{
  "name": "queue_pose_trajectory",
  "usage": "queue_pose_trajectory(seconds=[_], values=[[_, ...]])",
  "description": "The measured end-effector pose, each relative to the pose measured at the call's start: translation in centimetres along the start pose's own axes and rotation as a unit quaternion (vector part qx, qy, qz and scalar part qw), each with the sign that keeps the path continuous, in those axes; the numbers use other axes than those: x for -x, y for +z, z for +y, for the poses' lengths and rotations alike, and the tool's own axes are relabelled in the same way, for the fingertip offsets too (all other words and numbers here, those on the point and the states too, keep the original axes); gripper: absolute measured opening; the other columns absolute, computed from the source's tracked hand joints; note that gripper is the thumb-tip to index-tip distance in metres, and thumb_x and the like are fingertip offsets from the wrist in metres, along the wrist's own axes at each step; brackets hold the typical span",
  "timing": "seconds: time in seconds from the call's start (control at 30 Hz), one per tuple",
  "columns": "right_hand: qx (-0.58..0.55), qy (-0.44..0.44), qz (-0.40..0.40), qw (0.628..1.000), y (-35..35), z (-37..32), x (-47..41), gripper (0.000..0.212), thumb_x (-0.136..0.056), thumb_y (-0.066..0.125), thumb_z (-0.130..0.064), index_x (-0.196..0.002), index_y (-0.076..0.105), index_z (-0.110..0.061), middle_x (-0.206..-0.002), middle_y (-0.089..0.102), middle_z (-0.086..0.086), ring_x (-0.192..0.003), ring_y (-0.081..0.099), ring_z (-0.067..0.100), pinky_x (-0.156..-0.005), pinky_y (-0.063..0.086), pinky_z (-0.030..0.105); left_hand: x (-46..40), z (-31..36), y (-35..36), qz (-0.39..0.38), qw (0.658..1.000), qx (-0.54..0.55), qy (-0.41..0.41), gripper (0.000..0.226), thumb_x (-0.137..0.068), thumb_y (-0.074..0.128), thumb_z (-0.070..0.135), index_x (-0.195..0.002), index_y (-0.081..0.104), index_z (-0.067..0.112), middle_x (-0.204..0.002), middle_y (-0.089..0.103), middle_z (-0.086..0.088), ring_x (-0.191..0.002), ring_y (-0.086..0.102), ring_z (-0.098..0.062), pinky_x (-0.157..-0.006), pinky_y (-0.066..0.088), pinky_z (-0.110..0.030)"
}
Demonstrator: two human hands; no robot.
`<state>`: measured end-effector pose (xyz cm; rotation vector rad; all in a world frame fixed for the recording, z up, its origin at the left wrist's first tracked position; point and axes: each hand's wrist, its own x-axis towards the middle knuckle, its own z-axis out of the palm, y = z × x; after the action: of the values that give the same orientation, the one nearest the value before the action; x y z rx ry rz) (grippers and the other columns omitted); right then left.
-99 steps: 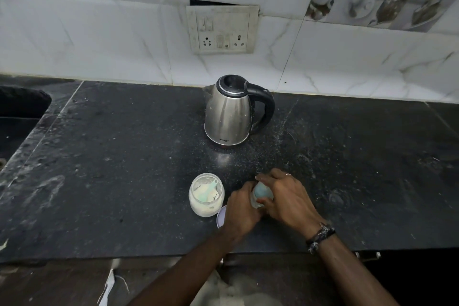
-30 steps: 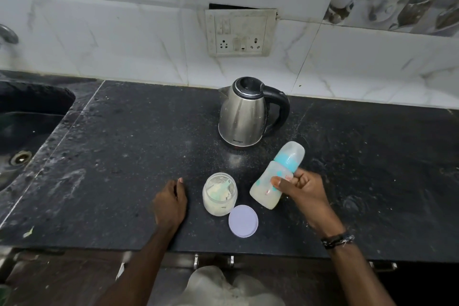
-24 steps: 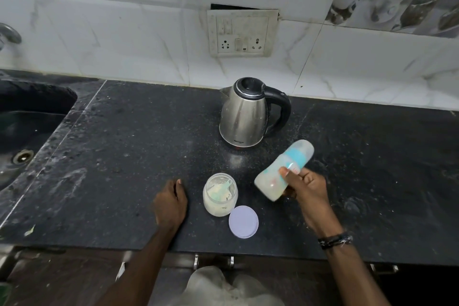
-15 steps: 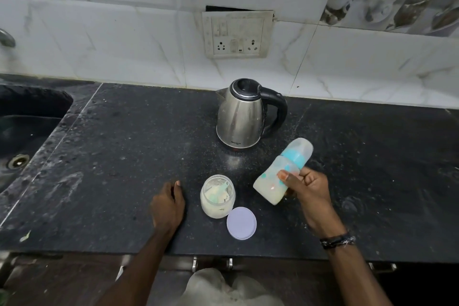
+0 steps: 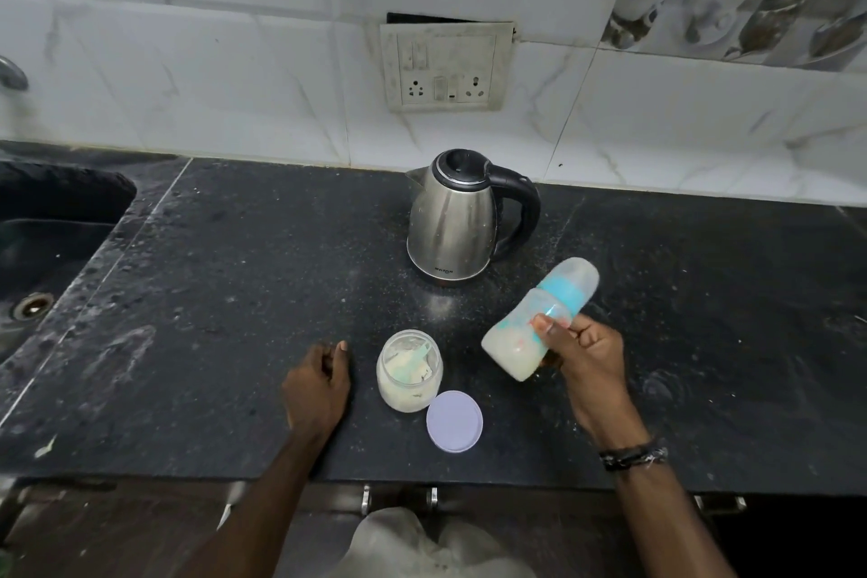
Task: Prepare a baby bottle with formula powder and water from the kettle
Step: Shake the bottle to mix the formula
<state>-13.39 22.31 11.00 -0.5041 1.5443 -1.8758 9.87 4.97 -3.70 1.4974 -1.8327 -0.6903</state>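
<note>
The task is judged to be near its end. The baby bottle (image 5: 530, 328) is closed with its blue collar and clear cap, and a pale, milky liquid is seen in its lower part, so powder and water seem to be already inside. The bottle is held above the black counter (image 5: 234, 277), tilted, with the cap pointing up and to the right and the base down and to the left. From this tilt a mixing or shaking step is supposed, but the motion itself cannot be read from one picture. What is left is probably small: the mixing is to be finished, the bottle is to be put down, and the formula jar (image 5: 410, 371) is to be closed. The jar stands open with a blue scoop inside, and its pale lid (image 5: 454, 421) lies flat just beside it. The kettle (image 5: 462, 216) stands upright behind, with its lid shut.

The right hand (image 5: 586, 354) is wrapped around the middle of the bottle, with the thumb laid across the front. The left hand (image 5: 316, 385) rests on the counter to the left of the jar, not touching it; its fingers are loosely bent and nothing is held.
</note>
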Motion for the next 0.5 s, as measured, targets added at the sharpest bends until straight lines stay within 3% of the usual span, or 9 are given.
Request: queue_pose_trajectory(seconds=[0.1,0.2,0.3,0.37,0.43,0.5], values=[[-0.075,0.026,0.069,0.994,-0.19,-0.43,-0.46,0.040,-0.068,0.075,-0.041,-0.095,0.070,-0.012,-0.084,0.076,0.001,-0.069,0.068,0.010,-0.051,0.051,0.019,0.14,-0.04,0.04,0.003,1.000,0.002,0.007,0.032,-0.098,0.063,0.026,-0.069,0.057,0.013,-0.053,0.054,0.001,-0.048,0.051,-0.021,-0.054,0.034,-0.030],[0.003,0.021,-0.015,1.000,0.02,-0.32,0.01,0.037,-0.069,0.076,-0.032,-0.096,0.071,-0.007,-0.083,0.077,0.006,-0.067,0.069,0.010,-0.051,0.052,0.019,0.02,-0.12,-0.08,0.003,1.000,0.006,0.007,0.033,-0.097,0.063,0.027,-0.068,0.055,0.016,-0.052,0.053,0.002,-0.047,0.052,-0.020,-0.053,0.035,-0.030],[-0.058,0.016,0.034,0.998,0.02,-0.11,-0.06,0.048,-0.061,0.082,-0.044,-0.094,0.073,-0.010,-0.089,0.076,0.006,-0.073,0.070,0.013,-0.056,0.054,0.022,0.04,-0.15,-0.01,0.001,1.000,0.007,0.009,0.032,-0.097,0.064,0.026,-0.068,0.055,0.016,-0.052,0.053,0.002,-0.047,0.051,-0.020,-0.054,0.035,-0.030],[-0.066,0.040,0.060,0.995,0.10,-0.26,-0.39,0.041,-0.067,0.077,-0.041,-0.095,0.071,-0.011,-0.086,0.076,0.004,-0.067,0.068,0.010,-0.050,0.052,0.018,0.17,-0.20,0.05,0.005,1.000,0.001,0.007,0.031,-0.096,0.065,0.026,-0.068,0.056,0.015,-0.052,0.051,0.003,-0.047,0.050,-0.019,-0.054,0.033,-0.029],[-0.011,0.040,0.001,0.999,0.36,-0.46,0.05,0.026,-0.076,0.072,-0.025,-0.096,0.071,-0.008,-0.082,0.077,0.005,-0.062,0.067,0.009,-0.048,0.050,0.018,0.06,-0.20,0.06,0.007,1.000,-0.003,0.007,0.031,-0.096,0.065,0.027,-0.069,0.057,0.014,-0.052,0.051,0.004,-0.047,0.050,-0.019,-0.054,0.033,-0.029],[-0.004,0.026,-0.024,0.999,0.23,-0.29,0.23,0.028,-0.072,0.076,-0.029,-0.092,0.074,-0.009,-0.083,0.077,0.005,-0.065,0.068,0.010,-0.049,0.050,0.019,-0.07,-0.27,0.08,0.004,1.000,-0.003,0.008,0.031,-0.096,0.065,0.027,-0.069,0.058,0.014,-0.052,0.052,0.003,-0.047,0.051,-0.020,-0.054,0.035,-0.030]])
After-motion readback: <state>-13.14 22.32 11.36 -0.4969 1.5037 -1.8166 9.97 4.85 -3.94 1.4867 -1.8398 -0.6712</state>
